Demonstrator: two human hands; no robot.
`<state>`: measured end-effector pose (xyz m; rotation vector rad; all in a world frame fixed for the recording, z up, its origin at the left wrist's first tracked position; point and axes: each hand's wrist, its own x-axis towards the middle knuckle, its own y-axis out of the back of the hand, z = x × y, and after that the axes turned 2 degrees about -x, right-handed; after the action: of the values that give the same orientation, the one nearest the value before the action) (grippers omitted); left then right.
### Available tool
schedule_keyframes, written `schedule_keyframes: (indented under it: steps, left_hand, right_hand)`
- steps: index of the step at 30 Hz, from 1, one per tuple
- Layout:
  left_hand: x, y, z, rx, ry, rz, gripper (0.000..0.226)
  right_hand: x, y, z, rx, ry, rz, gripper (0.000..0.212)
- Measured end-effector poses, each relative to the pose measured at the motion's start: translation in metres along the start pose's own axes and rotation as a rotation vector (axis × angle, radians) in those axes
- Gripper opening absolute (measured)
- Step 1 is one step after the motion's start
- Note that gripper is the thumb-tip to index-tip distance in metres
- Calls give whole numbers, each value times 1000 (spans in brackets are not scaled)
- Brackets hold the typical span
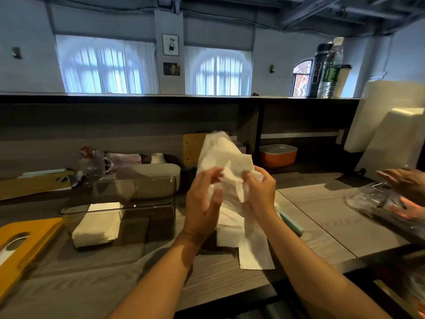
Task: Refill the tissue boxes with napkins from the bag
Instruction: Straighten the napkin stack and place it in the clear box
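**A:** While the right hand [259, 187] pinches a bunched wad of napkins [226, 180], fingers curled into the paper, the left hand [202, 199] lies flat against the wad's near-left side, fingers straight, steadying only.

**B:** How does it handle?

**A:** Light, soft, no stiffness by the look. Sheets trail loose below both hands onto the counter [322, 217]. One-point pinch will likely shed layers or tear.

**B:** Better hold?

**A:** Square the stack, then clamp both flat faces mid-stack, thumb opposing fingers.

**B:** Target?

**A:** Smoked clear tissue box [147, 203] sits just left of the left hand, open on top, small folded stack low inside. Yellow lid [25, 240] further left, off the box.

**B:** Bag?

**A:** Clear plastic bag [377, 199] well right of the right hand, another person's hands on it.
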<state>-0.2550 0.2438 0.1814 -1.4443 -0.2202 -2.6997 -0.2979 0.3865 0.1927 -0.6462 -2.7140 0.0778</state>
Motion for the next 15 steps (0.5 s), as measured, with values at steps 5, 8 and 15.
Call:
schedule_keyframes:
  steps: [5,8,15]
  left_hand:
    - [-8,-8,-2,-14,209,-323,52]
    - [-9,-7,-6,-16,309,-231,36]
    - [3,-4,-7,-11,395,32,13]
  right_hand:
    - [4,4,-7,12,-59,25,15]
    - [11,4,-25,87,-127,35,21]
    - [21,-10,-71,231,-81,-12,24]
